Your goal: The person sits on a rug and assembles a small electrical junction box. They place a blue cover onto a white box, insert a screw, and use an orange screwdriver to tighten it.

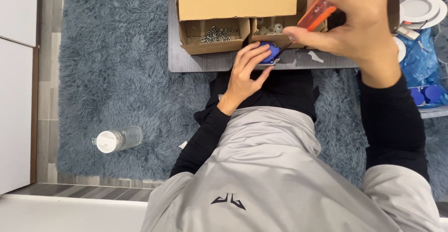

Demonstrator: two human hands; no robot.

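The left hand (pixel 245 73) pinned a small blue part (pixel 269 52) at the worktop (pixel 196 62) edge while the right hand (pixel 350 20) gripped an orange-handled screwdriver (pixel 313 18) (tip on the part), which might have slipped onto the fingers (pixel 254 55) had pressure wavered.

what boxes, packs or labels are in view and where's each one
Large cardboard box: top centre, plain brown, rectangular.
Screw tray: small open brown box below it, left.
Second tray: same kind, beside it.
Blue plastic bag: right edge, crinkled.
Bottle: on the rug, clear, white cap.
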